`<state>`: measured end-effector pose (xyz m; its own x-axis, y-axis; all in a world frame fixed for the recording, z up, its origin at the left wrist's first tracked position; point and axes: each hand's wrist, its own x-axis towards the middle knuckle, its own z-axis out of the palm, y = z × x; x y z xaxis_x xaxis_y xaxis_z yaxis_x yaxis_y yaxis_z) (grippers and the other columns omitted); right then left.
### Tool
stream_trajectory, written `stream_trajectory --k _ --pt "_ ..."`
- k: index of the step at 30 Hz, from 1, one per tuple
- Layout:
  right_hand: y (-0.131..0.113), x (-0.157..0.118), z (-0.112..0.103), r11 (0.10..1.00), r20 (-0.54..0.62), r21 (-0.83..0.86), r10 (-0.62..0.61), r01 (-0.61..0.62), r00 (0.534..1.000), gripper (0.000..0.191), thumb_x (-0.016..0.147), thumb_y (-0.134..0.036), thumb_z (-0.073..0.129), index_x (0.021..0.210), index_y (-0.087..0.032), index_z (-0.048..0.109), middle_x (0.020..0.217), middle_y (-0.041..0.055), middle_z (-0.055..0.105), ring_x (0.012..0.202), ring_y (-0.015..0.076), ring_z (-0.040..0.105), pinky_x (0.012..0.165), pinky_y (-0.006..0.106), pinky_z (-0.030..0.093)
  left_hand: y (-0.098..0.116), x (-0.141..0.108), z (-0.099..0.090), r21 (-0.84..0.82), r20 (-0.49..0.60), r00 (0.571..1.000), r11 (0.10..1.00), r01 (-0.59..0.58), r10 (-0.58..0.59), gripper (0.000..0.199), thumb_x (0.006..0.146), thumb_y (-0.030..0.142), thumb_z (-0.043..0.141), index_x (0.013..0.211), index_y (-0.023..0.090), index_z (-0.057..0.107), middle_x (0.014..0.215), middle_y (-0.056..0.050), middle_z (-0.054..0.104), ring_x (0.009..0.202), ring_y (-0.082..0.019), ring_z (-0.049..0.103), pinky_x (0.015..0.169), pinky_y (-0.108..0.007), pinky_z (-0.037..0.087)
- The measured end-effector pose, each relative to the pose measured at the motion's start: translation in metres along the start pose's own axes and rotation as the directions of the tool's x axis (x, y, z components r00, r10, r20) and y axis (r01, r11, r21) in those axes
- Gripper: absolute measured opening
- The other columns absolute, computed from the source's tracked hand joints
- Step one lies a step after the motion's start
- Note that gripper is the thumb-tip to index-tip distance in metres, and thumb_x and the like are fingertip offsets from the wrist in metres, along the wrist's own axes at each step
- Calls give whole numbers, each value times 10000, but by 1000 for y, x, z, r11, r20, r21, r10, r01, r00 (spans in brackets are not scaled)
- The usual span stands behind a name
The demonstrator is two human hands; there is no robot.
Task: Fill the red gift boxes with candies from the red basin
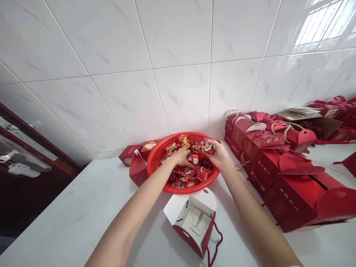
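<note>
A red plastic basket (153,163) with wrapped candies (187,172) in it stands against the wall. My left hand (181,157) reaches over the candies, its fingers bent and apart, close to a red-and-white wrapped candy (195,159). At the basket's right rim, my right hand (218,152) is closed on a red candy packet (209,147) with dark lettering on a pale patch. In front of the basket, an open gift box (194,218) shows its white inside, with nothing in it. Its dark red cord handle (217,241) trails on the table.
Red gift boxes (274,170) stand in rows at the right, some with rope handles. Behind them is a cardboard carton (324,124) with pale cards on top. Small red boxes (138,168) sit left of the basket. The white table (80,211) meets a tiled wall (180,100).
</note>
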<state>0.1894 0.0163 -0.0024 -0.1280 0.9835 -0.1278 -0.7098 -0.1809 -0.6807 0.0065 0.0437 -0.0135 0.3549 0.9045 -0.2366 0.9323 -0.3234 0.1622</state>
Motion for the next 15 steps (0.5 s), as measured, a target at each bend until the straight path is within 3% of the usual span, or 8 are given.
stream_trajectory --k 2,7,12,15 --pt "0 0 0 1000 -5 -7 6 -6 1000 60 728 -113 637 708 -169 640 670 23 707 576 120 652 542 202 531 -4 0 -2 -125 0 1000 992 4 -4 553 591 444 838 1057 204 660 1205 -98 650 1114 -327 601 922 -379 477" --pt "-1 -2 3 999 -48 -33 17 -18 999 54 737 -125 623 713 -159 657 677 33 715 577 119 651 536 200 532 -11 -7 -7 -376 9 1000 926 25 -24 224 664 309 760 829 205 652 855 -23 696 818 -226 653 722 -286 465" --pt "-2 -4 4 999 -45 -47 21 -24 999 58 739 -146 620 719 -164 671 679 36 724 583 124 654 560 212 540 -13 -11 -10 -438 -107 993 899 0 -51 380 592 178 764 964 209 693 799 -9 687 755 -228 641 646 -284 429" --pt "0 -3 2 996 -19 -84 14 -15 1000 40 705 -163 666 734 -166 694 722 38 743 605 131 668 593 223 545 -17 -10 -12 -519 -179 983 853 -56 -45 256 599 187 750 853 188 717 712 -5 681 761 -254 652 690 -311 448"
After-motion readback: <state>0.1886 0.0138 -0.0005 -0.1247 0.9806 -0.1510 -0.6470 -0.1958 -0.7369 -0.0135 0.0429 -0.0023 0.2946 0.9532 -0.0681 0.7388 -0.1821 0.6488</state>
